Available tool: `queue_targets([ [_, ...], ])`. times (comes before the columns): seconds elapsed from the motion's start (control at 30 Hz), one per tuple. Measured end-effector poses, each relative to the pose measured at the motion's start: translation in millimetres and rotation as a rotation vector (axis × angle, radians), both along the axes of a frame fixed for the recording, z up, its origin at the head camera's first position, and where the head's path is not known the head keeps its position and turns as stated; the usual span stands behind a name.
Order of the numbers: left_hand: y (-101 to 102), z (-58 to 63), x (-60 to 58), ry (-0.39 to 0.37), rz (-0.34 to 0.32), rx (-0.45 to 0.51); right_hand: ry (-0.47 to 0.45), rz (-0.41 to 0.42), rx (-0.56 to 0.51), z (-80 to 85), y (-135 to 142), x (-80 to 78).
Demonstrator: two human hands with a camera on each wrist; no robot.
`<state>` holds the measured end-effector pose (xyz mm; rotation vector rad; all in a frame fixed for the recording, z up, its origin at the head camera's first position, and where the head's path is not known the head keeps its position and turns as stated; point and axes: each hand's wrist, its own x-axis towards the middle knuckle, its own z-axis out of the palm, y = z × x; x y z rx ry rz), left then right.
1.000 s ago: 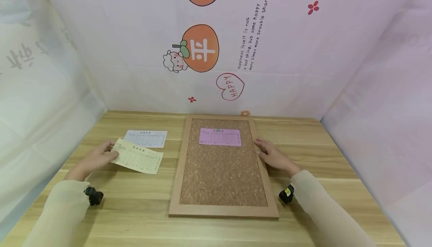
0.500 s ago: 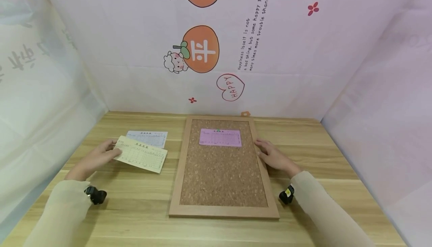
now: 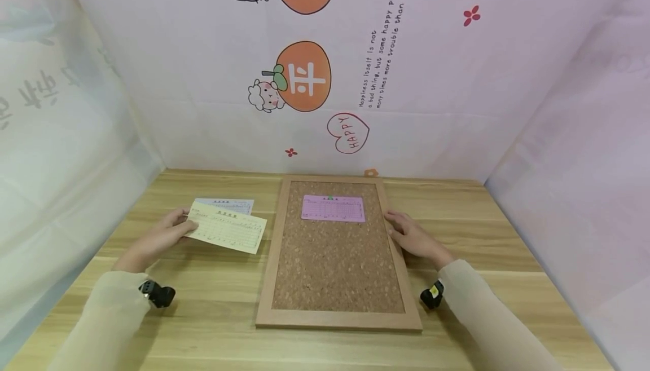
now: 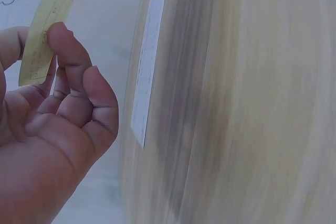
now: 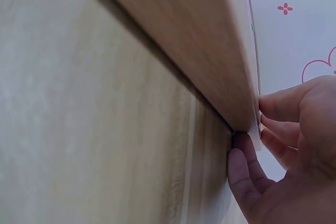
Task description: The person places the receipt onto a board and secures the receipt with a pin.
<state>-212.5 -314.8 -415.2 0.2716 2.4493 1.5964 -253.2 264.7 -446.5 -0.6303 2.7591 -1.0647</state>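
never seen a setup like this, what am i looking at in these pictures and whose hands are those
There is no robot here, only a person's two bare hands. The large picture comes from a camera worn on the head, looking forward and down. The other two come from wrist cameras, each watching its own hand.

On the wooden table lies a framed cork board, with a purple slip and a green pin at the slip's top edge. Left of the board is a whitish slip, partly hidden in the head view.

The left hand pinches a yellow slip; the right hand holds the board's right edge.
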Motion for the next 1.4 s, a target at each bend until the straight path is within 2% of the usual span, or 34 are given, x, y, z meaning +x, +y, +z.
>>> queue_targets([
  [0.2,14.3,-0.1,-3.6,-0.009,-0.008,0.001,0.003,-0.01,0.004,0.1,-0.6,-1.8],
  [0.5,45.2,1.6,-6.5,-0.021,0.05,0.041,0.022,-0.006,0.047,6.2,-3.6,0.1],
  [0.63,57.6,-1.0,-9.5,-0.022,0.057,0.079,0.013,-0.007,0.051,10.6,-5.7,0.9],
  [0.9,75.2,-5.6,-14.3,-0.029,0.046,0.079,0.009,-0.012,0.046,14.6,-6.9,-1.0],
  [1.4,107.8,-19.4,-15.4,-0.05,0.052,0.195,-0.002,-0.006,0.013,16.9,-3.9,1.4],
])
